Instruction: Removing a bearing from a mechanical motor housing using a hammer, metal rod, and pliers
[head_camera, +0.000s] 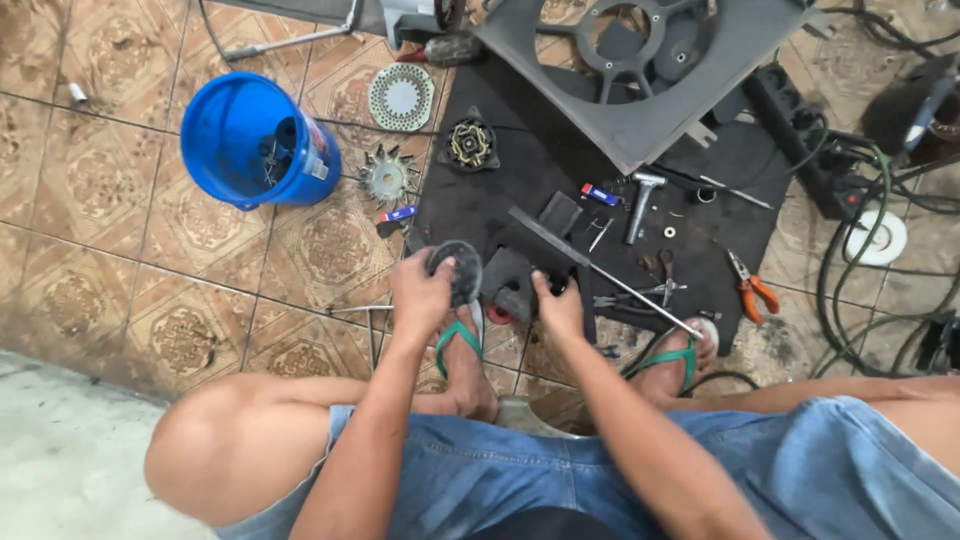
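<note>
My left hand (422, 292) grips a round dark motor cover (460, 268) at its left side, holding it just above the black mat (480, 195). My right hand (557, 305) rests on a dark motor body (510, 280) right beside the cover, fingers curled on its right end. A long thin metal rod (600, 275) lies slanted across the mat just right of my right hand. My feet in green flip-flops (460, 335) sit below the hands on the tiled floor.
A blue bucket (250, 140) lies tipped at the left. A wound stator (470, 143), a finned disc (388, 178), a round plate (400, 97), a hammer (640, 205) and orange pliers (752, 288) are scattered. A grey fan shroud (640, 60) stands behind; cables and a power strip (800, 140) right.
</note>
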